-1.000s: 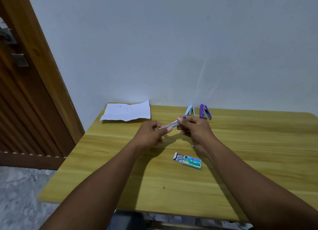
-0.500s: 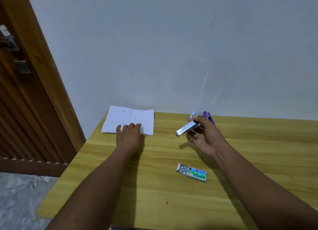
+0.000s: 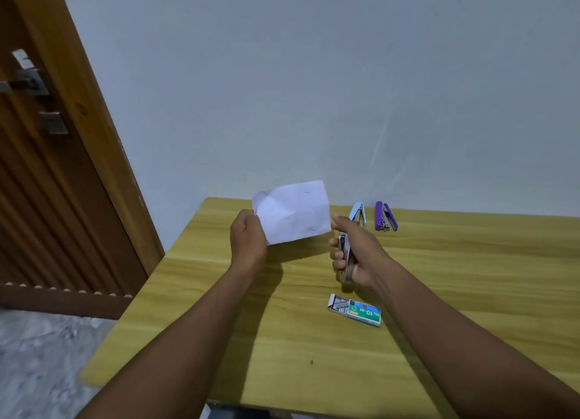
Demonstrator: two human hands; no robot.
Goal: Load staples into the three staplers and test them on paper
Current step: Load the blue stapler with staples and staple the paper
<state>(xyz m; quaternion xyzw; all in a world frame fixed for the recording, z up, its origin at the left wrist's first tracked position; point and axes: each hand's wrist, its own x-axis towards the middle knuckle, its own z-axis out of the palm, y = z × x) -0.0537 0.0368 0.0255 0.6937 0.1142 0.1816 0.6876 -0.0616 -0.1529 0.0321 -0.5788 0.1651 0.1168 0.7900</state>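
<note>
Above the far edge of the yellow wooden table (image 3: pixel 470 293), the left hand (image 3: pixel 248 243) pinches a creased white paper sheet (image 3: pixel 292 213) aloft, the right hand (image 3: pixel 357 252) grips a slim silver stapler (image 3: pixel 344 255) beside it, a light-blue stapler (image 3: pixel 357 214) and a purple stapler (image 3: pixel 385 216) lie at that edge, and an open green staple box (image 3: pixel 356 310) lies nearer.

Creased matt paper (image 3: pixel 293 213), shiny metal stapler (image 3: pixel 344 257), smooth wooden table (image 3: pixel 470 277).

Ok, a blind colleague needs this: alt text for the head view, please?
Over a wooden table, a person's left hand holds up a creased white paper while the right hand grips a silver stapler beside it. A light blue stapler and a purple stapler sit at the far edge; an open staple box lies nearer.
</note>
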